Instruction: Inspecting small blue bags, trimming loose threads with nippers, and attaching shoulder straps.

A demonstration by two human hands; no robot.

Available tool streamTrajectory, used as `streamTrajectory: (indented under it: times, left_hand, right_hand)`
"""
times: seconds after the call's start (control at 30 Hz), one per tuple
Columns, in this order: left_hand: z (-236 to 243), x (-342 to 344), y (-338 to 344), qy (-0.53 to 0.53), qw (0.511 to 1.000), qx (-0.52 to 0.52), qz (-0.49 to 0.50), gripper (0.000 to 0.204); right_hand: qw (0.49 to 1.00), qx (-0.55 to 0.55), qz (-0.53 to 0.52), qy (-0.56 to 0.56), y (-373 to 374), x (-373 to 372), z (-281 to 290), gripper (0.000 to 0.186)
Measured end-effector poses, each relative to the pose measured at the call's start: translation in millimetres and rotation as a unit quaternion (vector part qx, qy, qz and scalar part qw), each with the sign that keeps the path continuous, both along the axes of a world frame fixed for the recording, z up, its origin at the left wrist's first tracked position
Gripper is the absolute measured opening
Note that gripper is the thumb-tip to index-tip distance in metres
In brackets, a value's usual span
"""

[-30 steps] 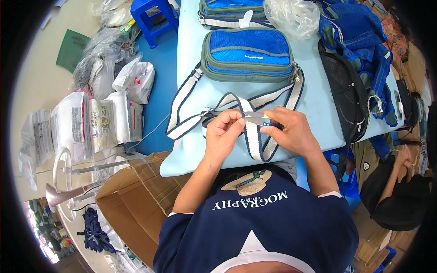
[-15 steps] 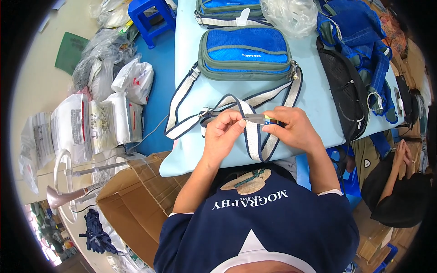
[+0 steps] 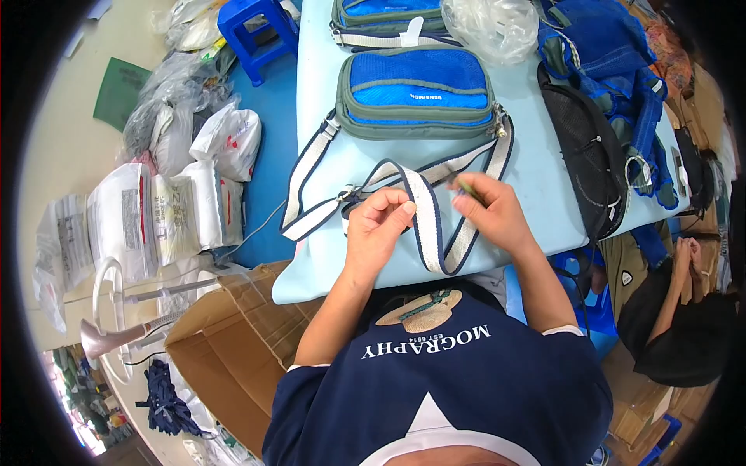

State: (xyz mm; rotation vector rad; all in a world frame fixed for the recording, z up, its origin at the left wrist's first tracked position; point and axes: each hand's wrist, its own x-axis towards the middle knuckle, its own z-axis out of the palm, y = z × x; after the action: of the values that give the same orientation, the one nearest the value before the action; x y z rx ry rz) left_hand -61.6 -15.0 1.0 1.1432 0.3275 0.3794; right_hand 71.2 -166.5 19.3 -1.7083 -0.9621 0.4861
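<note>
Head view: the person's left hand (image 3: 378, 231) is closed, its thumb and fingertips pinched together on the left edge of a white strap (image 3: 427, 229) with dark navy borders. The right hand (image 3: 496, 216) is curled around a small tool (image 3: 465, 186), which pokes out beyond the thumb and forefinger toward the strap; it is blurred, with a dark tip and a yellowish-green part, and its exact kind cannot be told. This hand is just to the right of the strap's raised loop. The strap lies on a light blue table (image 3: 536, 179), twisted into loops between the hands and beyond them, a metal buckle (image 3: 347, 192) on it near the left hand. Its ends run up to both sides of a blue bag (image 3: 417, 85) with grey-green trim, which lies flat on the table beyond the hands. Past that bag, at the upper edge of the view, is a second bag (image 3: 388, 9) of like colours, partly cut off, with a crumpled clear plastic bag (image 3: 493, 29) beside it. To the right lie a black mesh pouch (image 3: 583, 155) and a heap of blue cloth pieces (image 3: 602, 39). A cardboard box (image 3: 225, 342) stands at the left, near the table's corner; farther right, another person's hands (image 3: 688, 260) are together.
</note>
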Motion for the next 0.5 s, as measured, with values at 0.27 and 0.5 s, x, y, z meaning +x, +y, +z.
streamTrajectory:
  times: [0.27, 0.5]
  left_hand:
    - [-11, 1, -3, -0.035, 0.998, 0.045, 0.04, 0.007]
    - [-13, -1, -4, -0.037, 0.997, 0.06, 0.045, 0.007]
  right_hand:
    - [0.996, 0.049, 0.004, -0.08, 32, -15, 9, 0.01]
    - [0.977, 0.061, -0.041, -0.2, 40, -27, 2, 0.009]
